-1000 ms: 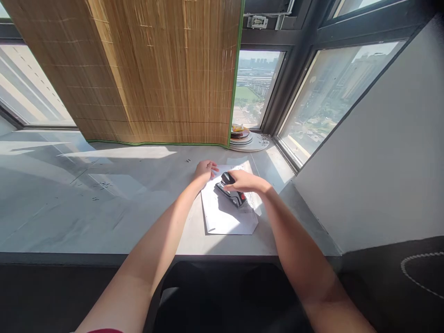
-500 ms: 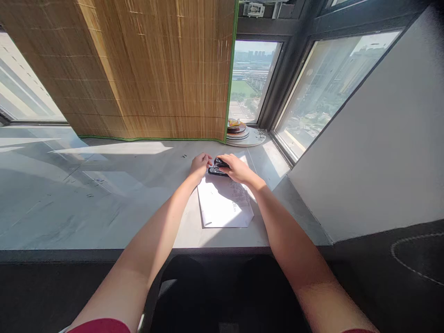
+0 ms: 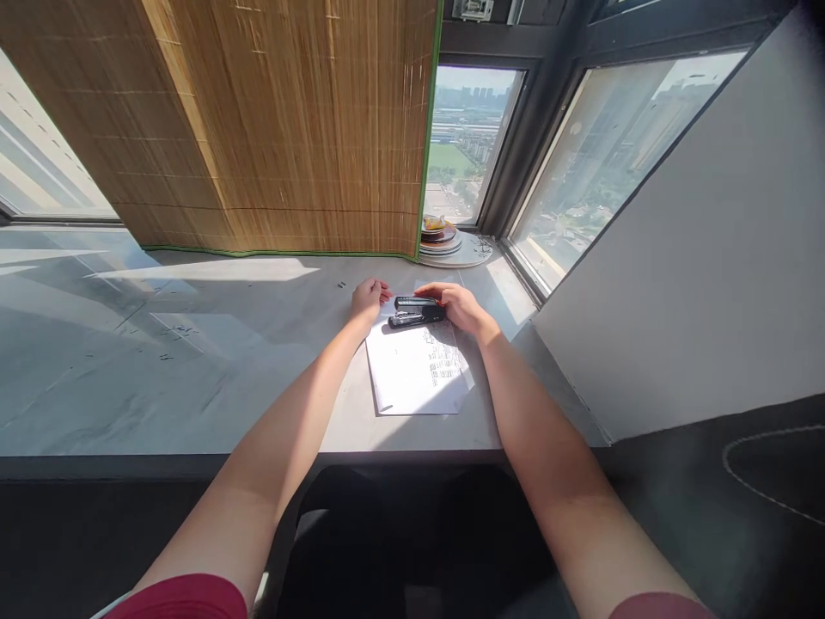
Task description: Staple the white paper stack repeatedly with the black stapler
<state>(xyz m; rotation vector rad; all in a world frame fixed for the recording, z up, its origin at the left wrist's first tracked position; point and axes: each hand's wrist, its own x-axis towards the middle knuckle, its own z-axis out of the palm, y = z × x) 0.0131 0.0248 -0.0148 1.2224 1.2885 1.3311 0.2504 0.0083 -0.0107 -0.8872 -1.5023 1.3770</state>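
A black stapler [image 3: 416, 313] lies across the upper part of some white paper sheets [image 3: 412, 378], its jaw gaping toward the left. Wrapped round its rear end is my right hand [image 3: 459, 307], closed on it with fingers along the far side. My left hand [image 3: 369, 297] is at the top left corner of the paper, fingers curled together over the edge, a little apart from the stapler's jaw. Printed writing shows on the right side of the top sheet, and its bottom left corner curls up slightly.
Loose staples [image 3: 166, 357] are scattered on the pale stone sill [image 3: 258, 378]. Several stacked plates [image 3: 455, 248] stand in the window corner. A bamboo blind [image 3: 277, 129] hangs down at the back left, and a white wall [image 3: 696, 284] rises on the right.
My right hand has slid right, from the stapler's top to its rear end, leaving more of the stapler in sight. My left hand has stayed by the paper corner.
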